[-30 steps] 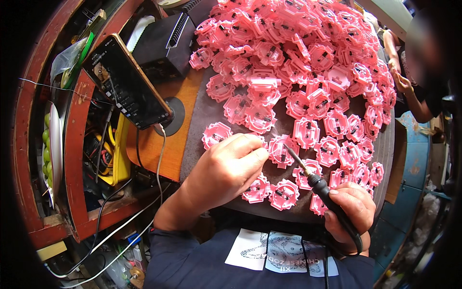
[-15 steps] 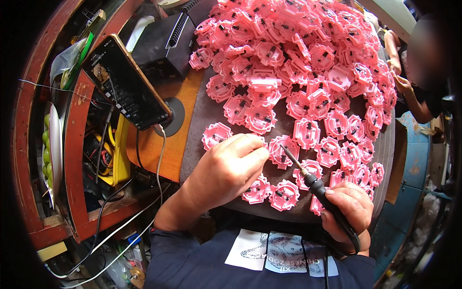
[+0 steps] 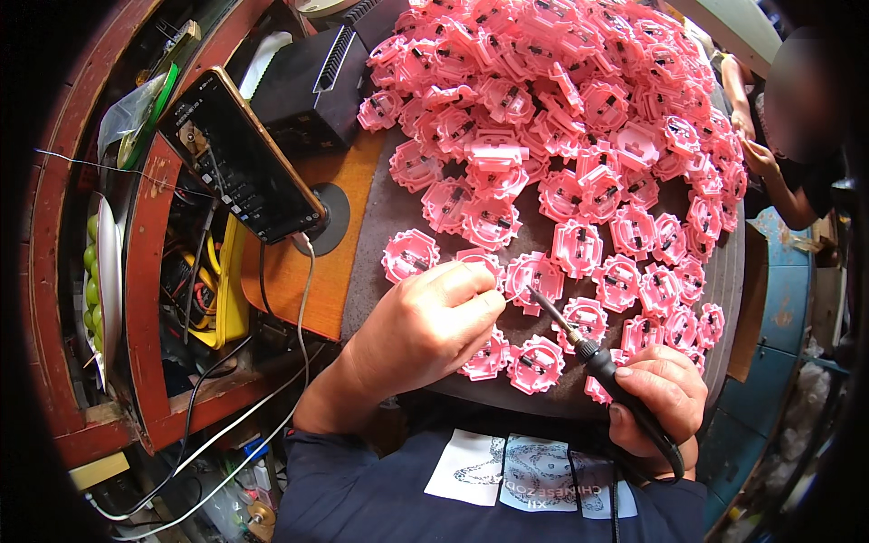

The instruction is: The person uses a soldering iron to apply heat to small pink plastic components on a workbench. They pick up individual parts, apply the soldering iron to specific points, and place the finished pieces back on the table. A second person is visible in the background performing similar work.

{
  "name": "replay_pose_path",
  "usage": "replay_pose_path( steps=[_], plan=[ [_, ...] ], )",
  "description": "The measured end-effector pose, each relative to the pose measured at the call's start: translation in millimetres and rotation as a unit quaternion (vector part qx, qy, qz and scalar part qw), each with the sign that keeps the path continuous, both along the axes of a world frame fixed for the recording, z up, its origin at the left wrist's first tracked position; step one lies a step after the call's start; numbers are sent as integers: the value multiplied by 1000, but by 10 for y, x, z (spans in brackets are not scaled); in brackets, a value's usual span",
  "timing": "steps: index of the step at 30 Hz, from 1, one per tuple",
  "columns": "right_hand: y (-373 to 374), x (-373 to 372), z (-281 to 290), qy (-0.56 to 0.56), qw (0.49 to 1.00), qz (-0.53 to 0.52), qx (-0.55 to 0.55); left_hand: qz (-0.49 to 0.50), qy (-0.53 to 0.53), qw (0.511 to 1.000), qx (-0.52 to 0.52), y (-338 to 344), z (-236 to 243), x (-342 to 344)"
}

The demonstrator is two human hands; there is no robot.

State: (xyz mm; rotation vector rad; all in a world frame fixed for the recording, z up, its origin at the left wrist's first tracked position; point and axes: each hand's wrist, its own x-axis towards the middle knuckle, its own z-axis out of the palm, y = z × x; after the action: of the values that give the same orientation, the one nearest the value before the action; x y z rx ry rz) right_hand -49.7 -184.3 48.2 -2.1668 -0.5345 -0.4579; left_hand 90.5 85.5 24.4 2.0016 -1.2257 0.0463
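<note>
My right hand is closed round the black handle of a soldering iron, whose metal tip points up and left. The tip meets a pink plastic part with small black pieces inside; exact contact is hard to see. Just left of that part, my left hand is closed in a pinch, with what looks like a thin wire reaching from its fingertips toward the iron's tip. Another pink part lies partly behind the left fingers. Nearer me are two more pink parts.
A large heap of similar pink parts covers the far side of the grey work surface. To the left, a phone stands on a round black base, with a white cable hanging down. A black box sits behind it. Another person's hands show at far right.
The soldering iron's tip has moved slightly down and left, lower on the pink part. My left fingertips have shifted a little, and the part behind them shows more.
</note>
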Motion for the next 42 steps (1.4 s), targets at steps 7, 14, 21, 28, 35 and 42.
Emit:
replay_pose_path(
  steps=[7,14,21,28,35,42],
  plan=[
    [-6,-1,-15,-1,1000,1,2,0,3,1000,5,-3,11,-8],
    [6,-10,-21,3,1000,-2,-6,7,-5,1000,1,-18,-8,-15],
    [11,-14,-18,1,1000,-4,-10,4,0,1000,8,-32,0,-7],
    [20,-15,-28,2,1000,-4,-6,4,-9,1000,2,-46,-21,-2],
    [14,-12,-27,-2,1000,1,-9,7,-13,1000,20,-49,-16,-20],
    [13,-37,11,-4,1000,-16,3,73,-39,996,-31,9,49,-84]
  ],
)
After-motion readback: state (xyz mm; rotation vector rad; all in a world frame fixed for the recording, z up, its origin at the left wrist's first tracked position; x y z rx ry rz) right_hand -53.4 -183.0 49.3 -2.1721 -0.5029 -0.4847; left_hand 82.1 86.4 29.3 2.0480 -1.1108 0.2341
